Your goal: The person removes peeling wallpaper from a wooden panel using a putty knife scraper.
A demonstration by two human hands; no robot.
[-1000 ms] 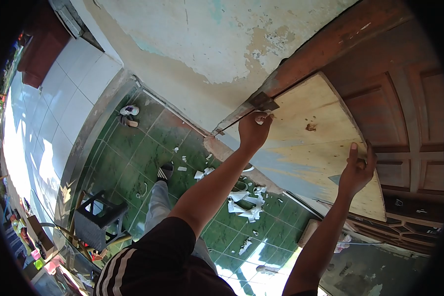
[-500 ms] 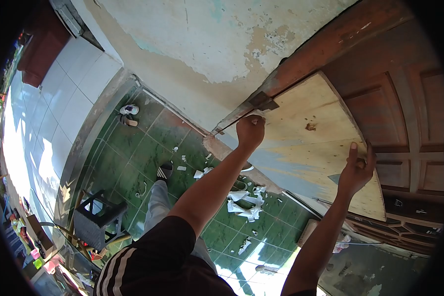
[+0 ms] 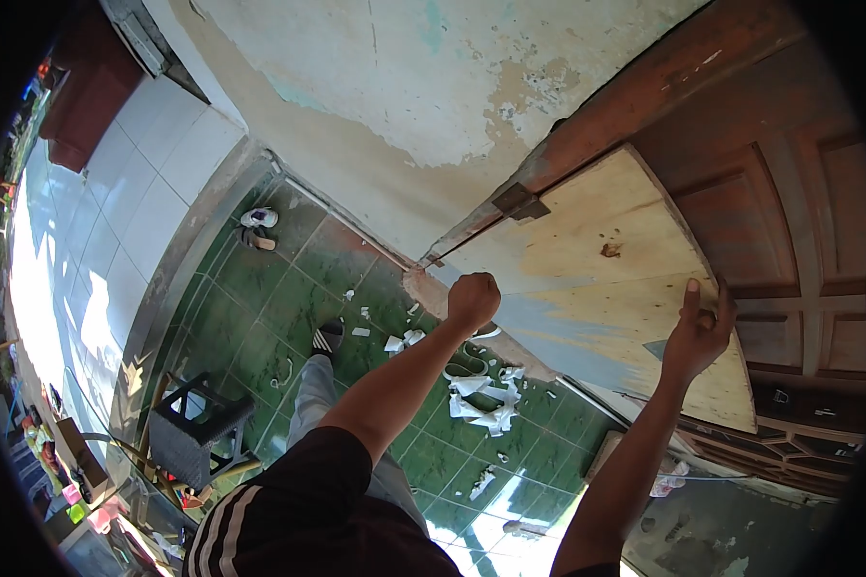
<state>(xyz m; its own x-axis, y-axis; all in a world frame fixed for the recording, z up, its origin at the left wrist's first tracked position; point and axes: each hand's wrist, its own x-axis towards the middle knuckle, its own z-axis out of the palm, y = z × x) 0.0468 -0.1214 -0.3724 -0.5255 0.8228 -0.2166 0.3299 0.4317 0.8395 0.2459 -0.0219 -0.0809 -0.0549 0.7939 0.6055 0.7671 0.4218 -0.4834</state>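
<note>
A plywood panel (image 3: 597,260), bare pale wood with a grey-blue painted patch, stands hinged at the brown door frame (image 3: 635,96). My right hand (image 3: 700,332) grips its outer edge, thumb on the near face and fingers curling round the edge. My left hand (image 3: 474,300) is closed in a fist in front of the panel's painted part, near the hinge side. Whatever is inside that fist is hidden. A dark metal hinge (image 3: 521,201) joins the panel's upper part to the frame.
Torn white scraps (image 3: 486,402) litter the green tiled floor (image 3: 260,327). A black stool (image 3: 197,428) stands at the left, and shoes (image 3: 258,227) lie by the step. The wall (image 3: 404,87) has peeling paint. Behind the panel is a brown panelled door (image 3: 731,221).
My left hand has moved down along the panel, away from the hinge; a pale bit that showed at its fingers is now out of sight. My right hand keeps its hold.
</note>
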